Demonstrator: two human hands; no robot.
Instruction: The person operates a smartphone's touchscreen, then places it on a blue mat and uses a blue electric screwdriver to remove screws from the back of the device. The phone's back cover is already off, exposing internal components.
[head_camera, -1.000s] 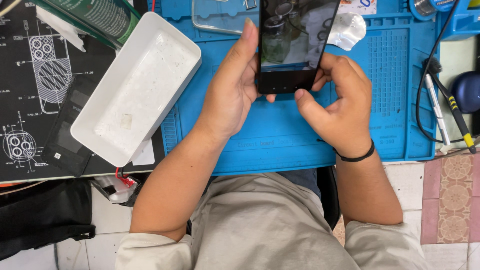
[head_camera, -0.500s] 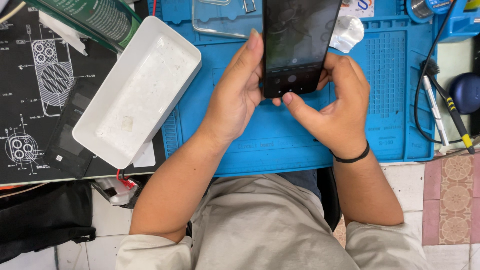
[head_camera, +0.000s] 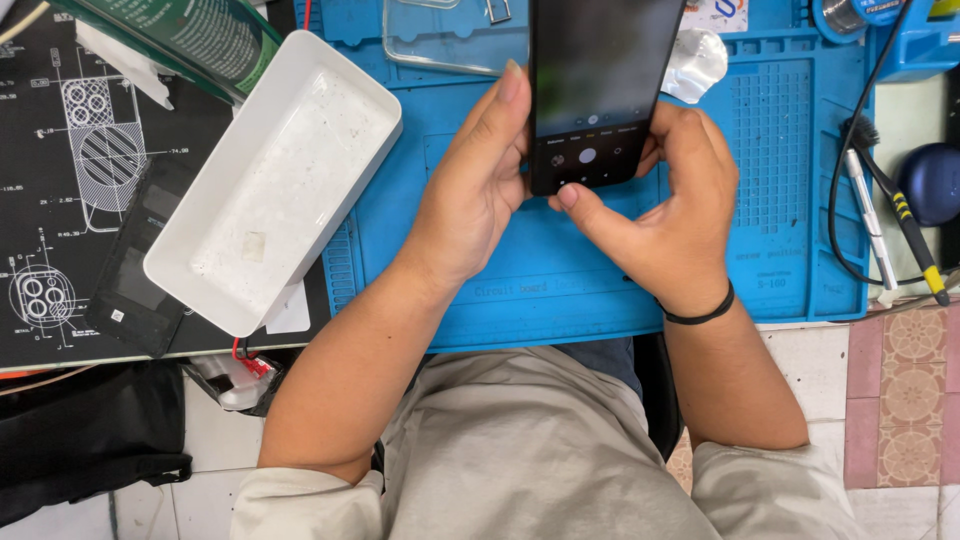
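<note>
A black smartphone (head_camera: 600, 90) is held upright above the blue silicone work mat (head_camera: 500, 290), its dark screen lit with small icons along the bottom. My left hand (head_camera: 475, 195) grips its left edge, fingers running up the side. My right hand (head_camera: 665, 215) holds the lower right corner, and its thumb tip rests just under the phone's bottom edge. A black band circles my right wrist.
A white rectangular tray (head_camera: 270, 185) lies tilted at the left, partly on a black printed mat (head_camera: 70, 180). A second dark phone (head_camera: 135, 260) lies beside it. A clear case (head_camera: 450, 40) sits behind my left hand. Tools and a cable (head_camera: 885, 215) lie at the right.
The phone's screen has changed from a dark reflection to a lit display with icons. My right thumb has shifted a little lower under the phone's bottom edge.
</note>
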